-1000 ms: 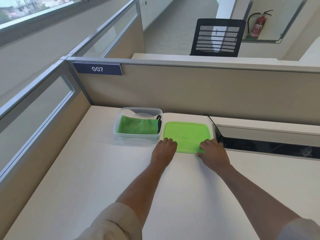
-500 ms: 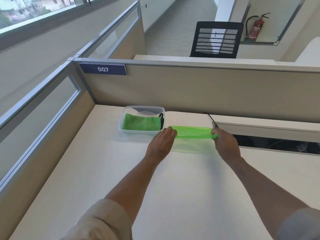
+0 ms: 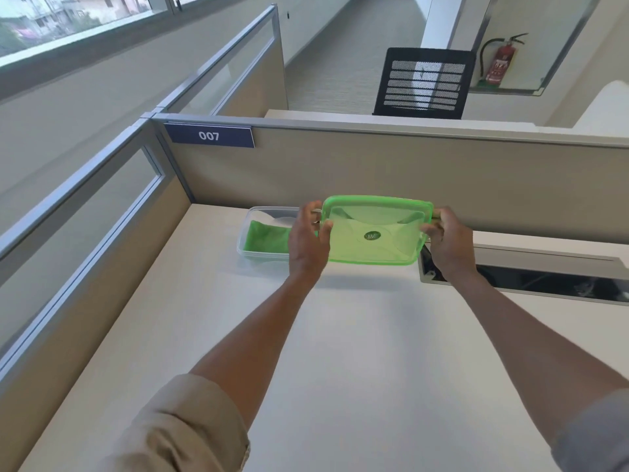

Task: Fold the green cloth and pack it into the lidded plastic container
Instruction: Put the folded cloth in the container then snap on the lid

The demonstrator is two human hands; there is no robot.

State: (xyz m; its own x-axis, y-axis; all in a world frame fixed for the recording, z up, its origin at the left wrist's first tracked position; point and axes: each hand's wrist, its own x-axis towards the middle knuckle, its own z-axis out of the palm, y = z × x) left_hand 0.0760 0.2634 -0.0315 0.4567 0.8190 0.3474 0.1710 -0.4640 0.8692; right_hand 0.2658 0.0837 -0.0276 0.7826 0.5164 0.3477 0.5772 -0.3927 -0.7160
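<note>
A translucent green lid (image 3: pixel 374 229) is held up above the desk, tilted with its underside toward me. My left hand (image 3: pixel 308 238) grips its left edge and my right hand (image 3: pixel 449 241) grips its right edge. To the left of the lid, the clear plastic container (image 3: pixel 250 252) sits on the white desk near the back partition. The folded green cloth (image 3: pixel 267 237) lies inside the container, and something white shows behind it. My left hand covers the container's right end.
A beige partition (image 3: pixel 408 172) with a "007" plate (image 3: pixel 209 136) runs behind the desk, and a glazed partition (image 3: pixel 85 233) lines the left side. An open cable tray slot (image 3: pixel 544 279) cuts the desk at the right. A black mesh chair (image 3: pixel 423 83) stands beyond the partition.
The green lid lay flat on the desk under both hands. Both hands have lifted it by its ends and tipped it up toward me, shifting slightly left toward the container.
</note>
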